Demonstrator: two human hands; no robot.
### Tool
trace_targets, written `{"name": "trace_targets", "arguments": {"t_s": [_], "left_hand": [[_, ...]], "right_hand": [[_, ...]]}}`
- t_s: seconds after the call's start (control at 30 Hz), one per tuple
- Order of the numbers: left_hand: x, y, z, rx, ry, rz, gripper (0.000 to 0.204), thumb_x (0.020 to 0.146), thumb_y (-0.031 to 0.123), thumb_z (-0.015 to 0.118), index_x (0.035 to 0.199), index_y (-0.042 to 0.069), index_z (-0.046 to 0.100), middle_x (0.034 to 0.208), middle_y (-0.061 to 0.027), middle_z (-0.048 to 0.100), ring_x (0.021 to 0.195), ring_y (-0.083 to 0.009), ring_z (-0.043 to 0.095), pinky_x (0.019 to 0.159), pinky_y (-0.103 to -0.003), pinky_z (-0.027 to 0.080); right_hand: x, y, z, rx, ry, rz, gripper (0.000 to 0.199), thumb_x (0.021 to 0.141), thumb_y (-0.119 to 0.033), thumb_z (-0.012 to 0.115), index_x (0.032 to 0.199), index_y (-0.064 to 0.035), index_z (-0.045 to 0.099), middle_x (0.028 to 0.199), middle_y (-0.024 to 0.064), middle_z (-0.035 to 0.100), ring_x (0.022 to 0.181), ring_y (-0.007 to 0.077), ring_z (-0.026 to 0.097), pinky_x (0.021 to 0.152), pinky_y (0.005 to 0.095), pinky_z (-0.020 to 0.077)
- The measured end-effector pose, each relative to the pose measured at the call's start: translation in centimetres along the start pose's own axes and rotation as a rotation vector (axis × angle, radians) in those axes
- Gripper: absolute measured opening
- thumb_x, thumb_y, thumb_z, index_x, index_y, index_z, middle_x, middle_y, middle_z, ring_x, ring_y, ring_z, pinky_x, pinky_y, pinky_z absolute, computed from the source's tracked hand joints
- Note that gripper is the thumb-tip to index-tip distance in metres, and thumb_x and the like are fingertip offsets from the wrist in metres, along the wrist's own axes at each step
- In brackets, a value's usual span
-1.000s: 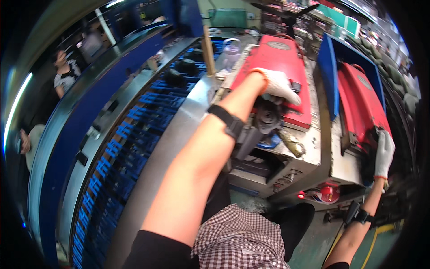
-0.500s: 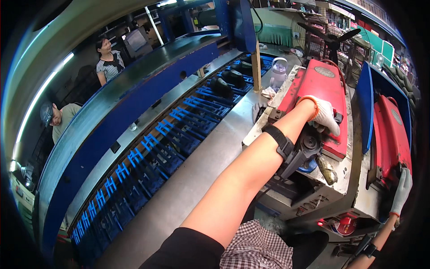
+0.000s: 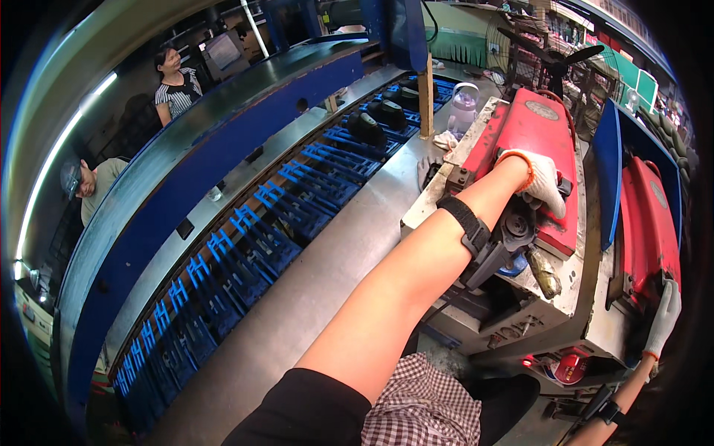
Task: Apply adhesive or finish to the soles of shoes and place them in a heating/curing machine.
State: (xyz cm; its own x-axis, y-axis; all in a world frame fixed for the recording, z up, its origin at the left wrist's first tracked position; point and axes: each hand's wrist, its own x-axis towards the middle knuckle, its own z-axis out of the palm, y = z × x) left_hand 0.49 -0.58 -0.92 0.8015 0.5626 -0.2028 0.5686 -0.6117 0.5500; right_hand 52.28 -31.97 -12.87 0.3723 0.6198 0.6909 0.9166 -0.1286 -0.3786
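My left hand (image 3: 543, 182), in a white glove with an orange cuff, curls over the front end of a red machine housing (image 3: 532, 123); a black strap (image 3: 465, 223) wraps that forearm. Below the hand sit a dark round mechanism (image 3: 513, 223) and a brass-coloured part (image 3: 544, 271). My right hand (image 3: 662, 320), also gloved, lies flat against the lower corner of a second red machine (image 3: 647, 215) at the far right, holding nothing that I can see.
A long conveyor with blue carriers (image 3: 245, 245) curves along the left, with black shoes (image 3: 368, 126) at its far end. A clear plastic jug (image 3: 462, 104), a wooden post (image 3: 425, 97) and a fan (image 3: 554, 56) stand behind. Two people (image 3: 175, 70) (image 3: 89, 186) are beyond the conveyor.
The view has swung so the conveyor and the two people fill more of the left. Both hands stay on their red machines; the right hand has slipped lower on its machine.
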Motion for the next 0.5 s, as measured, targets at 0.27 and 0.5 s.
{"name": "trace_targets", "arguments": {"t_s": [0.27,0.5], "left_hand": [[-0.2,0.3,-0.1,0.071,-0.004,0.027,0.043,0.068,0.045,0.086,0.078,0.004,0.076,0.073,-0.0069,0.073,0.063,-0.0195,0.065,0.059,-0.035,0.052],[-1.2,0.5,-0.3,0.071,0.007,0.032,0.043,0.067,0.045,0.086,0.075,0.004,0.075,0.07,-0.0063,0.072,0.06,-0.0193,0.064,0.057,-0.035,0.051]], "right_hand": [[0.1,-0.5,-0.3,-0.004,-0.008,0.048,0.043,0.114,-0.029,0.051,0.135,0.0053,0.066,0.135,0.0161,0.069,0.127,0.0269,0.064,0.112,0.0373,0.0466],[0.1,-0.3,-0.1,-0.07,-0.009,0.019,0.044,0.114,-0.03,0.051,0.136,0.0048,0.066,0.137,0.0169,0.068,0.13,0.0276,0.063,0.114,0.0378,0.0451]]}}
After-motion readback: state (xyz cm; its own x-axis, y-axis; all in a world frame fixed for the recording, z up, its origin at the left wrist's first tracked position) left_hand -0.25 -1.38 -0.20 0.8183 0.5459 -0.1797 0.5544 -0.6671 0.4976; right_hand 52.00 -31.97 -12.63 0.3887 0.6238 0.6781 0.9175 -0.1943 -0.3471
